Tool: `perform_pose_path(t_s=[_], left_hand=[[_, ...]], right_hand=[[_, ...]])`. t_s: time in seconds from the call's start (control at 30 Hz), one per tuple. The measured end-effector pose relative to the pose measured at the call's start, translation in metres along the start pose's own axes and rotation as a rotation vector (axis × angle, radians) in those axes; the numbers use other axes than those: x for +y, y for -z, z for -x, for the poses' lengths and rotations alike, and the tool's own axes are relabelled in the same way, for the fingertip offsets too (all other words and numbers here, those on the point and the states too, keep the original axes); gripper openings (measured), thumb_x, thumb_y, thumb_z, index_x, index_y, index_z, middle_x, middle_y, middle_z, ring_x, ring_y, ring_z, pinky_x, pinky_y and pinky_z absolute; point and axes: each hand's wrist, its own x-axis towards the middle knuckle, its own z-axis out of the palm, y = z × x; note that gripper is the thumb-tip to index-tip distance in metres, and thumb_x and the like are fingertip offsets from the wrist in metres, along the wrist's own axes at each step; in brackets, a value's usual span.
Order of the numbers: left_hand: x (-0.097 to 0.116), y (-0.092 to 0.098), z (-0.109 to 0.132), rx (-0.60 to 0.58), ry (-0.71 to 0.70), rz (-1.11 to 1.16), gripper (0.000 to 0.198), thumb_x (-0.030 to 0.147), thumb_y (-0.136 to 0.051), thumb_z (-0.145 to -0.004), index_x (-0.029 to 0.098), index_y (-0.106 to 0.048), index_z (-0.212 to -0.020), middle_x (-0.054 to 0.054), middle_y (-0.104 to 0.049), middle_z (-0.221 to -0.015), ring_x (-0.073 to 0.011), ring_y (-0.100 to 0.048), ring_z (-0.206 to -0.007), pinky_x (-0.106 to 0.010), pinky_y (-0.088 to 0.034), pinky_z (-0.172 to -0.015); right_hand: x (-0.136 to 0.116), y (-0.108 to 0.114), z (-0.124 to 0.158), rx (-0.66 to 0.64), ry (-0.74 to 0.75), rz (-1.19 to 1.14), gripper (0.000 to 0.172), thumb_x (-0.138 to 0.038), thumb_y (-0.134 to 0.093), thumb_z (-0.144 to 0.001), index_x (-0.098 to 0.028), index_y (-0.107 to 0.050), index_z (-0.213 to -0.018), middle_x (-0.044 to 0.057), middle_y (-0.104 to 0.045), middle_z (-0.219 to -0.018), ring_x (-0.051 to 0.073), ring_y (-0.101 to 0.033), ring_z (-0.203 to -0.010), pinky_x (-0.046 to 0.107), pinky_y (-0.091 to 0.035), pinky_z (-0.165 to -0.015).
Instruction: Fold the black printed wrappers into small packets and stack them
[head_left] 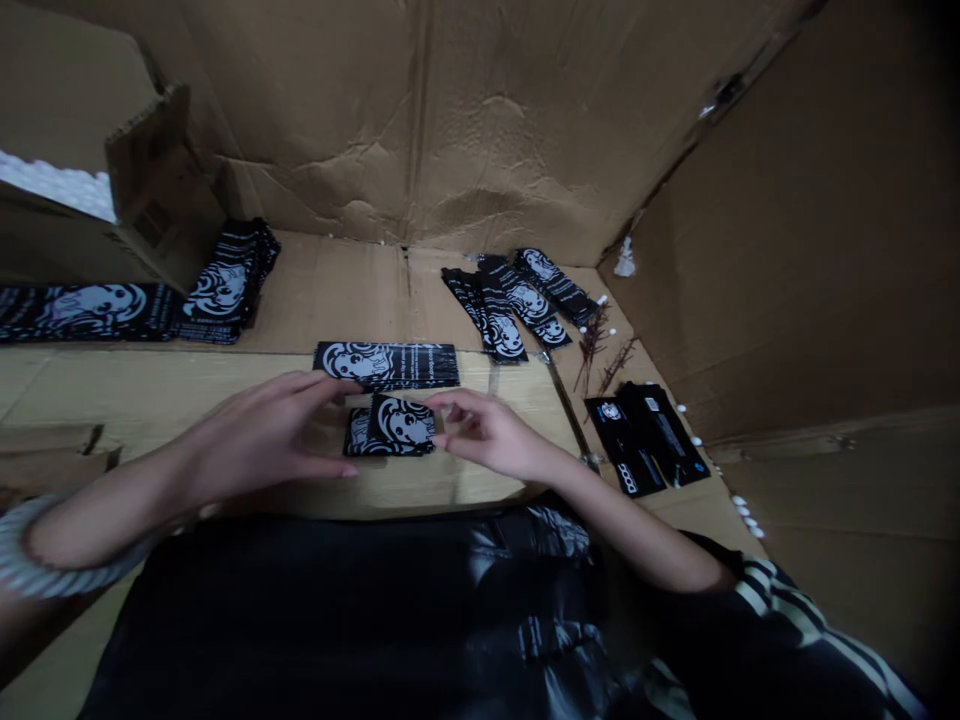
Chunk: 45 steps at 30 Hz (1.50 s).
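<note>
A small black printed piece (pixel 405 428), apparently a folded strip with a white swirling figure, lies on the cardboard surface between my hands, overlapping another black printed piece (pixel 358 432). My left hand (pixel 281 425) is open on their left, thumb and fingers spread, the fingertips near the lower left edge of a flat black printed strip (pixel 420 366) just behind. At the right end of the small piece is my right hand (pixel 480 425), its thumb and fingers apart and at or close to the edge. Contact there is hard to make out.
Several black printed strips (pixel 517 310) lie at the back right. Stacks of them (pixel 225 285) sit at the back left beside a cardboard box (pixel 157 200). Two black cards or packets (pixel 652 440) and dark red twigs (pixel 594 345) are on the right. Cardboard walls (pixel 337 120) enclose the surface.
</note>
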Motion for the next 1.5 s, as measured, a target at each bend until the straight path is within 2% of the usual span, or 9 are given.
perform_pose_path(t_s=[0.13, 0.3, 0.47, 0.6, 0.67, 0.8, 1.07, 1.3, 1.5], left_hand=[[0.001, 0.002, 0.013, -0.050, 0.103, 0.197, 0.055, 0.072, -0.072, -0.077, 0.028, -0.073, -0.109, -0.006, -0.077, -0.098, -0.0288, -0.072, -0.087, -0.042, -0.057, -0.078], [0.004, -0.008, 0.014, -0.072, 0.117, 0.294, 0.038, 0.061, -0.070, -0.083, 0.028, -0.074, -0.099, -0.003, -0.076, -0.090, -0.0236, -0.070, -0.080, -0.036, -0.054, -0.072], [0.002, -0.015, 0.010, -0.081, 0.116, 0.356, 0.036, 0.058, -0.069, -0.081, 0.026, -0.075, -0.096, -0.002, -0.074, -0.083, -0.0218, -0.068, -0.074, -0.036, -0.052, -0.069], [0.007, -0.013, 0.010, -0.106, 0.185, 0.463, 0.036, 0.051, -0.074, -0.082, 0.021, -0.071, -0.102, 0.000, -0.076, -0.090, -0.0211, -0.071, -0.085, -0.035, -0.055, -0.080], [0.009, -0.010, 0.009, -0.089, 0.219, 0.503, 0.039, 0.055, -0.074, -0.083, 0.020, -0.069, -0.100, 0.000, -0.077, -0.093, -0.0218, -0.072, -0.088, -0.035, -0.056, -0.083], [0.009, -0.007, 0.004, -0.096, 0.265, 0.430, 0.047, 0.067, -0.064, -0.087, 0.021, -0.069, -0.094, 0.000, -0.077, -0.083, -0.0220, -0.070, -0.079, -0.037, -0.053, -0.075], [0.001, -0.017, -0.007, -0.061, 0.313, 0.499, 0.045, 0.064, -0.072, -0.073, 0.026, -0.057, -0.093, -0.003, -0.080, -0.081, -0.0263, -0.076, -0.079, -0.037, -0.056, -0.071], [0.006, -0.017, -0.011, -0.049, 0.289, 0.437, 0.042, 0.061, -0.069, -0.075, 0.026, -0.055, -0.093, -0.002, -0.078, -0.076, -0.0244, -0.074, -0.072, -0.036, -0.051, -0.066], [0.008, -0.018, -0.011, -0.098, 0.294, 0.388, 0.047, 0.068, -0.064, -0.077, 0.026, -0.052, -0.095, -0.001, -0.075, -0.071, -0.0250, -0.070, -0.066, -0.036, -0.045, -0.063]], right_hand=[[0.007, 0.000, -0.002, -0.051, 0.103, 0.290, 0.064, -0.023, -0.083, -0.085, -0.026, -0.063, -0.146, 0.012, -0.066, -0.147, 0.031, -0.060, -0.137, 0.057, -0.049, -0.115], [0.000, -0.005, -0.008, -0.067, 0.188, 0.416, 0.056, -0.026, -0.079, -0.092, -0.024, -0.062, -0.146, 0.012, -0.071, -0.142, 0.030, -0.063, -0.134, 0.056, -0.049, -0.115], [-0.004, -0.008, -0.013, -0.085, 0.232, 0.508, 0.053, -0.028, -0.080, -0.093, -0.020, -0.064, -0.143, 0.012, -0.073, -0.139, 0.028, -0.067, -0.127, 0.048, -0.051, -0.113], [-0.003, -0.012, -0.015, -0.089, 0.276, 0.563, 0.051, -0.024, -0.081, -0.092, -0.015, -0.066, -0.140, 0.014, -0.075, -0.136, 0.028, -0.069, -0.122, 0.046, -0.053, -0.109], [-0.003, -0.013, -0.016, -0.087, 0.280, 0.591, 0.050, -0.023, -0.081, -0.092, -0.017, -0.067, -0.139, 0.012, -0.076, -0.134, 0.028, -0.069, -0.122, 0.047, -0.054, -0.108], [-0.005, -0.016, -0.018, -0.111, 0.276, 0.632, 0.047, -0.024, -0.079, -0.093, -0.018, -0.068, -0.139, 0.012, -0.075, -0.137, 0.029, -0.068, -0.127, 0.048, -0.053, -0.111], [-0.002, -0.018, -0.017, -0.102, 0.282, 0.603, 0.049, -0.023, -0.080, -0.092, -0.017, -0.069, -0.139, 0.017, -0.070, -0.144, 0.031, -0.066, -0.135, 0.052, -0.052, -0.115], [-0.006, -0.022, -0.013, -0.065, 0.192, 0.691, 0.060, -0.027, -0.081, -0.091, -0.011, -0.062, -0.146, 0.021, -0.063, -0.152, 0.034, -0.061, -0.142, 0.051, -0.051, -0.119], [-0.024, -0.018, -0.002, -0.044, 0.016, 0.737, 0.098, -0.037, -0.084, -0.086, -0.014, -0.034, -0.168, 0.024, -0.047, -0.165, 0.041, -0.068, -0.129, 0.054, -0.060, -0.105]])
